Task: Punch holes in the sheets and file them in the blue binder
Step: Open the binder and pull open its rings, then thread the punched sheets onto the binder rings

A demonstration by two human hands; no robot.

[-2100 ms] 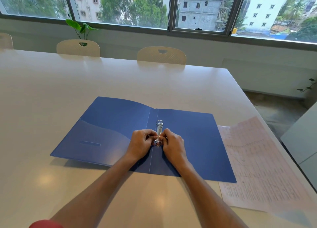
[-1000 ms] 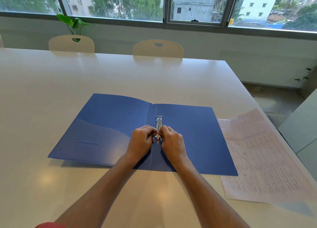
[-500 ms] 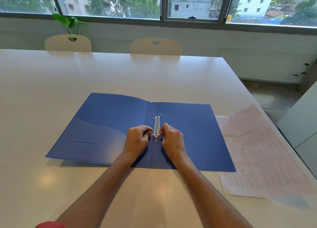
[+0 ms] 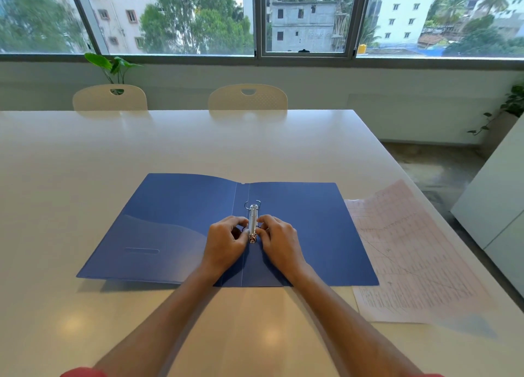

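Nearby, sheets [image 4: 411, 252] lie right of the blue binder [image 4: 175, 223], where left hand [image 4: 225, 245] and right hand [image 4: 279, 242] pinch its ring clip [image 4: 253, 223].

Matt blue plastic binder [image 4: 181, 220] with a shiny metal ring mechanism [image 4: 253, 223]; glossy white table [image 4: 170, 144]; thin printed paper sheets [image 4: 411, 257].
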